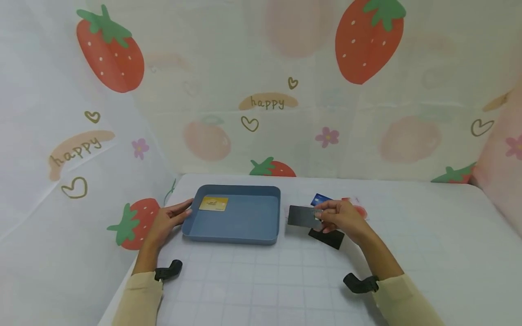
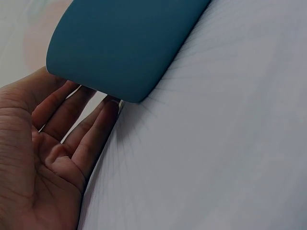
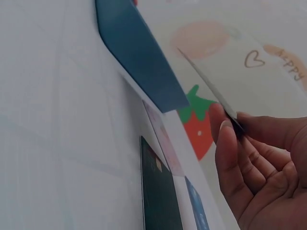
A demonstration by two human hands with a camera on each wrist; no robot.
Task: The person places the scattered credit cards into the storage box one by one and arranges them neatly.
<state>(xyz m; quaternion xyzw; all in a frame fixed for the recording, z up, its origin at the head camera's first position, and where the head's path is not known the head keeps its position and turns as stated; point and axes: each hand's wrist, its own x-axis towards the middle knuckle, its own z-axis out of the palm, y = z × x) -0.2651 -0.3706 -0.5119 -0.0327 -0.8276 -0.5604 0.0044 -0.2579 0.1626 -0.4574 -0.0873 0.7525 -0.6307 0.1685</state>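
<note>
My right hand point(image 1: 344, 219) pinches a dark grey bank card point(image 1: 301, 216) between thumb and fingers, raised over the table just right of the blue tray point(image 1: 234, 240). In the right wrist view that card point(image 3: 206, 79) shows nearly edge-on. A gold card point(image 1: 214, 203) lies in the tray's back left corner. On the tray's left side my left hand point(image 1: 165, 225) touches the outer wall, fingers extended; the left wrist view shows the fingers point(image 2: 91, 139) at the tray's end point(image 2: 115, 52).
Below and behind the right hand lie a black card point(image 1: 327, 239), a blue card point(image 1: 320, 198) and a pale card with red print point(image 1: 360, 211), partly covered by the hand. A strawberry-print cloth point(image 1: 302, 113) hangs behind the white table point(image 1: 244, 285).
</note>
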